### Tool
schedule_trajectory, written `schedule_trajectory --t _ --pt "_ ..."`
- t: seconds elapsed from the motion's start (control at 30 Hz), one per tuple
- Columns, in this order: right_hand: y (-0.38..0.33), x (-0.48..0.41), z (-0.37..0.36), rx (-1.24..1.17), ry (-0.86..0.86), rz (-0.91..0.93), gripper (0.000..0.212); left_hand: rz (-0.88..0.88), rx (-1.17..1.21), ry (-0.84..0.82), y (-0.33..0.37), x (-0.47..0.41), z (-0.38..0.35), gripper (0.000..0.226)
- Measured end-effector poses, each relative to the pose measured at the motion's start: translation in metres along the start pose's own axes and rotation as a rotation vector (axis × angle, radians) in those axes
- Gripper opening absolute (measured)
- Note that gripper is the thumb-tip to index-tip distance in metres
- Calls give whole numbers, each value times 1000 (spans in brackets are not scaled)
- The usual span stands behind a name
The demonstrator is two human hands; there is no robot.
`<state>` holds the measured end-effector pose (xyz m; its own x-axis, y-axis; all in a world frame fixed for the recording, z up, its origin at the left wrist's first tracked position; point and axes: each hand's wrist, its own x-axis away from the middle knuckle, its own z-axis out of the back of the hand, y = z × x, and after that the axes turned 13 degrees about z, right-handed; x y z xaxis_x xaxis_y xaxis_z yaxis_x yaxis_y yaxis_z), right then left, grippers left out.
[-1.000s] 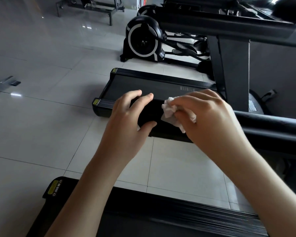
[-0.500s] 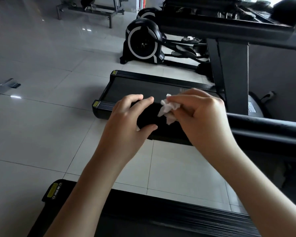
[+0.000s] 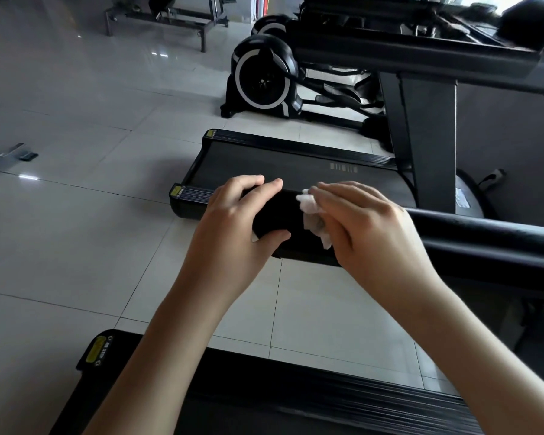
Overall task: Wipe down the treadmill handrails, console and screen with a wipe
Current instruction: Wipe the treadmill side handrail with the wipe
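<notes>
**Q:** How many hands are working, and in what state?

**A:** Two. The left hand (image 3: 233, 224) is gripping the free end of the handrail (image 3: 484, 243), with its fingers curling over the top and its thumb underneath. The right hand (image 3: 368, 227) is lying just beside it on the same rail. Its fingers are bending over the wipe (image 3: 310, 207) and pressing it down.

**Q:** How many wipes are there, and where?

**A:** One. It is white and crumpled, and it is sitting between the right hand's fingers and the top of the handrail. One corner is hanging down the near side. The wipe is close to the left hand's fingertips, but whether they are touching is not discernible.

**Q:** How many handrails?

**A:** One is under the hands. It is black and is running off to the right.

**Q:** What else is showing?

**A:** Two decks are lying on the tiled floor (image 3: 76, 246). The far deck (image 3: 280, 164) is beyond the hands, and the near deck (image 3: 296, 390) is below the forearms. Two flywheel housings are standing farther back. The front housing (image 3: 264, 80) is showing in full, and the rear housing (image 3: 270, 25) is mostly hidden.
</notes>
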<state>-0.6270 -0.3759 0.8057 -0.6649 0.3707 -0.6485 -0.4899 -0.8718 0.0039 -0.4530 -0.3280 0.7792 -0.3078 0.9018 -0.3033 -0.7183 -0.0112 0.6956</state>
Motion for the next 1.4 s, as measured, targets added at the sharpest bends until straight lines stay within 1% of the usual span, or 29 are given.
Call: schedule_trajectory --t 0.1,0.2,0.27,0.37,0.43,0.57,0.63,0.73,0.87,0.97,1.03,1.1,1.2,1.3,1.4 --pt "1 10 11 -1 11 69 34 6 2 2 2 1 1 62" --pt "6 -1 13 -43 70 -8 37 1 1 -2 1 0 2 59" --pt "3 -10 6 -78 78 -42 40 14 1 -8 1 0 2 60" --pt "0 -6 2 -139 57 19 35 8 -2 1 1 1 1 62" --pt "-2 6 6 -120 -10 31 36 -2 -2 12 0 0 0 63" --pt "-3 17 21 -43 -224 62 54 -10 4 13 -1 -1 0 63" --pt "5 12 20 -57 -273 72 52 -27 -3 15 -1 -1 0 62" --pt "11 3 7 -15 -222 64 43 -35 0 16 -2 -1 -1 63" --pt "11 15 0 44 -130 125 37 -32 0 25 -3 0 -2 65" --pt "11 15 3 110 -53 68 36 -11 22 8 -4 -2 0 70" --pt "5 4 -3 119 1 17 38 -26 40 1 -7 -4 1 68" --pt "-1 0 -12 110 18 33 39 -42 52 11 -8 -4 2 65" --pt "1 11 -8 127 11 108 33 -45 70 23 -10 -4 0 63" --pt "2 3 -2 183 63 62 32 -41 104 -1 -9 -4 1 63" --pt "-5 -22 -12 149 99 12 34 49 194 -52 -10 -1 1 69"
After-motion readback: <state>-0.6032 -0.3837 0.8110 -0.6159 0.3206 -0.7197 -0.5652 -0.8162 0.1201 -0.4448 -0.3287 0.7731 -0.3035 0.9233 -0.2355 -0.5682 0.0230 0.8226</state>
